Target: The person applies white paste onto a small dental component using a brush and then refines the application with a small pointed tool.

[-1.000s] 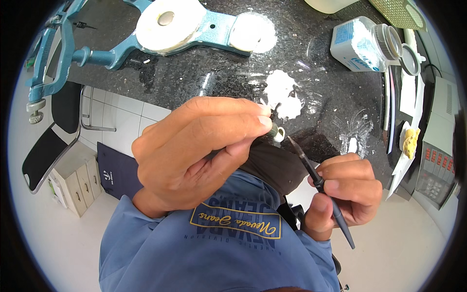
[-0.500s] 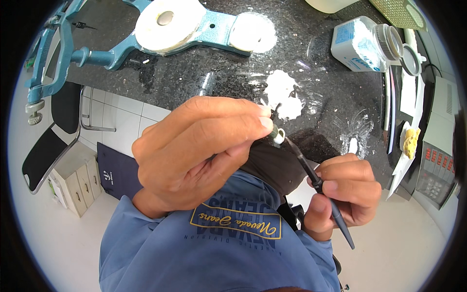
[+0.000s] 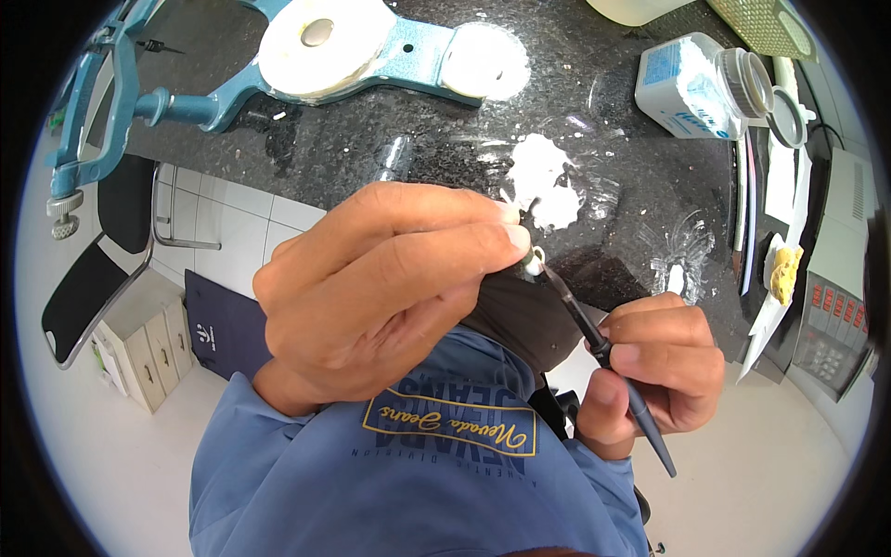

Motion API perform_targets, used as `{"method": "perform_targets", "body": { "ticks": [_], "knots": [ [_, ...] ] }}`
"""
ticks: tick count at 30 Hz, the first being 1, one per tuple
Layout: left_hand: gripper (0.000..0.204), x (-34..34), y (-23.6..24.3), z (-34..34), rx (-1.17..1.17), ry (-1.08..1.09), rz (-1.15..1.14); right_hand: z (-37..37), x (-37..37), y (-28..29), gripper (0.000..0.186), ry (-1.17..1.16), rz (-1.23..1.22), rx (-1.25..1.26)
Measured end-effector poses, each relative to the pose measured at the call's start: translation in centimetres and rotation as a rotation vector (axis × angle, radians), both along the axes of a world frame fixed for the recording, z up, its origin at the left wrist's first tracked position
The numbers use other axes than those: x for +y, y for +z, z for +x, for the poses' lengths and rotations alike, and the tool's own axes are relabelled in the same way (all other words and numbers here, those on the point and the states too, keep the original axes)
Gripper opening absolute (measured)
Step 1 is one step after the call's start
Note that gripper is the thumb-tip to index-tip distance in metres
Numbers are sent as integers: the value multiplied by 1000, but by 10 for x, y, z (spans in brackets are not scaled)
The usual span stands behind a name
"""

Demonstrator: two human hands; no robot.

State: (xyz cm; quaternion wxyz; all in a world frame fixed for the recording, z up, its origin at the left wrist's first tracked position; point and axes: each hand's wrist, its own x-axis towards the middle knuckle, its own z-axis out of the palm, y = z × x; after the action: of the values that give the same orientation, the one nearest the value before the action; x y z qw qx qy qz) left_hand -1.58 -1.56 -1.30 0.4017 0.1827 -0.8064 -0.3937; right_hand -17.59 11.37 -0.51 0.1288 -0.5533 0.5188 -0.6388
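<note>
My left hand is raised over the near edge of the counter, thumb and fingertips pinched together. Between them is a small dark green and white piece, mostly covered by the fingers and too small to make out its kind. Opposite, my right hand grips a slim brush-like tool like a pen. Its dark blue-grey handle slants down to the right, and its narrow tip meets or nearly meets the white part of the piece; contact is hard to tell.
White paste lies smeared on the dark speckled counter. A blue metal frame with white plaster discs stands at the far left. An open plastic jar is far right, near a yellow lump. A black chair stands left.
The small piece has turned slightly in my left fingers, with less of its green part showing. My right hand and the tool have shifted a little to the left.
</note>
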Motion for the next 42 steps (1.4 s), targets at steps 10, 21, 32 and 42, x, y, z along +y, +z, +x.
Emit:
{"method": "perform_targets", "body": {
  "ticks": [10,21,32,42],
  "knots": [
    [26,-1,1,1,-24,-11,3,1,0,-2,31,-20,-8,-5],
    [22,-1,0,0,31,-13,50,1,9,3,32,-9,30,-99],
    [18,2,5,2,31,-5,284,8,-1,6,33,-10,7,-52],
    [19,2,3,1,35,-10,223,9,-4,9,34,-33,35,-51]
  ]
}}
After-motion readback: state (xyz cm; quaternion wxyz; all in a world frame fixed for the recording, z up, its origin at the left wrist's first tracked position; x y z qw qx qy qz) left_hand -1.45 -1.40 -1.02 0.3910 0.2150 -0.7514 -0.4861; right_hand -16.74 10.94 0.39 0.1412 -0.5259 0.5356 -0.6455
